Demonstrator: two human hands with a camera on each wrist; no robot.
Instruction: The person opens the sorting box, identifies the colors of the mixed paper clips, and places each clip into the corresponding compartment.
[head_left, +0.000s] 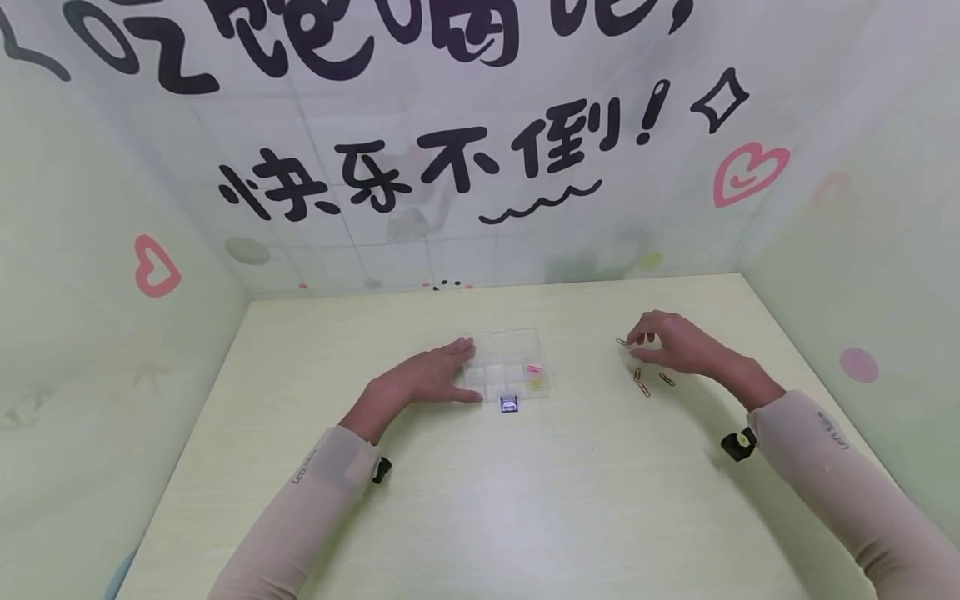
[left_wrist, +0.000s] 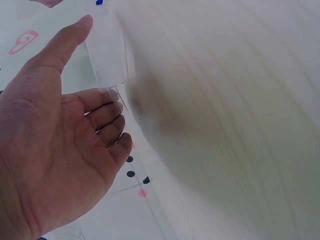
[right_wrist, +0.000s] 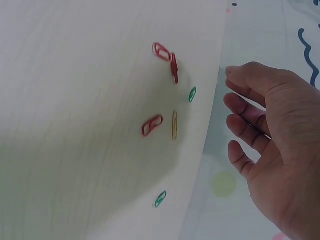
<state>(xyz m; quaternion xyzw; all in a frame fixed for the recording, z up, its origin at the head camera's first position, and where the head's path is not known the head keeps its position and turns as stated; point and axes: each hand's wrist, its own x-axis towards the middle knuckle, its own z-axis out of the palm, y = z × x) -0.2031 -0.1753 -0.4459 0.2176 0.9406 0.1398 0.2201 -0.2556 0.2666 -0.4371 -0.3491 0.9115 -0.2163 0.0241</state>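
Observation:
My left hand (head_left: pixel 435 372) lies at the left side of a clear plastic compartment box (head_left: pixel 497 379), with its lid tilted back. Loosely bent fingers touch the box's edge in the left wrist view, and the thumb is spread toward the near corner. Pink clips (head_left: pixel 533 368) and yellow clips (head_left: pixel 536 384) fill two compartments at the right. Above the table, my right hand (head_left: pixel 678 343) pinches a paper clip (head_left: pixel 621 342) at its fingertips; in the right wrist view the thumb hides that clip. Beneath it lie red paper clips (right_wrist: pixel 152 125), a gold one (right_wrist: pixel 174 125) and green ones (right_wrist: pixel 160 198).
A small dark-framed piece (head_left: pixel 509 403) sits at the box's front edge. The pale wooden table (head_left: pixel 480 517) is bounded by translucent printed walls (head_left: pixel 420 242) at the back and both sides. Each wrist carries a small black camera (head_left: pixel 738 444).

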